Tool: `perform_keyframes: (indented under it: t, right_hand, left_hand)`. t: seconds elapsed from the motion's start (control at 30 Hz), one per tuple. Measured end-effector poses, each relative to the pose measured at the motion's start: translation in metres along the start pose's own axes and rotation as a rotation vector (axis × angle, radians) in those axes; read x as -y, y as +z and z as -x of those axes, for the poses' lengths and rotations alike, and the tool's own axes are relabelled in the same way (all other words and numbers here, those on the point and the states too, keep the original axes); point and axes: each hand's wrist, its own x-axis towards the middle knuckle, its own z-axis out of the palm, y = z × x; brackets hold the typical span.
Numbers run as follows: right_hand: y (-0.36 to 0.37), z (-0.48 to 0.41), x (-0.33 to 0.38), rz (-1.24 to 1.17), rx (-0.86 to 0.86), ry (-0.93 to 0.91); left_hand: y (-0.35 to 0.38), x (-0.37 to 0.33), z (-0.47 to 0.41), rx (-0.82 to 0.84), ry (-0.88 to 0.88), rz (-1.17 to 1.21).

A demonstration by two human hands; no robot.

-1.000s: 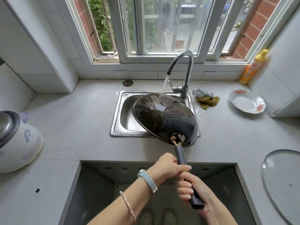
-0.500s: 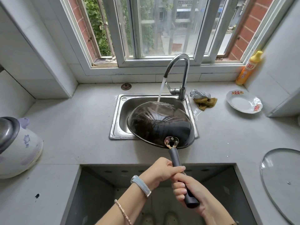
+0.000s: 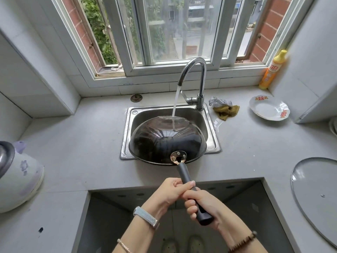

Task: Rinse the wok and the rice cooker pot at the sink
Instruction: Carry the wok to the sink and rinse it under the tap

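Both hands clamp the handle (image 3: 183,174) of the wok (image 3: 166,143): left hand (image 3: 170,193) nearer the wok, right hand (image 3: 205,205) at the butt, fingers (image 3: 190,204) curled round it. Beyond the fingers the wok hangs over the sink (image 3: 125,141), outer side up, water (image 3: 176,101) from the tap (image 3: 199,77) striking its far part.

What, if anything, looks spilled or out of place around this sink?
A water puddle lies on the countertop right of the sink, beside the cloths. A round disc, likely a drain strainer, sits on the countertop behind the sink, not in it.
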Motion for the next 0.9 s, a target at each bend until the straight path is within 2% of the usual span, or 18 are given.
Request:
perform_keyframes:
  t: [0.13,0.27,0.53,0.7,0.9]
  right_hand:
    - [0.004,0.001,0.005,0.145,-0.022,-0.07]
    - [0.007,0.003,0.012,0.253,-0.039,-0.12]
    - [0.01,0.005,0.017,0.35,-0.029,-0.173]
    - [0.011,0.008,0.02,0.261,0.035,-0.1]
    - [0.015,0.002,0.014,0.012,0.1,0.051]
  left_hand:
    - [-0.003,-0.002,0.008,0.029,0.022,0.103]
    - [-0.002,-0.009,0.015,-0.012,0.04,0.208]
    - [-0.004,-0.02,0.021,0.018,0.042,0.266]
    - [-0.005,-0.025,0.027,0.015,0.063,0.18]
    - [-0.006,-0.027,0.032,-0.085,0.062,0.078]
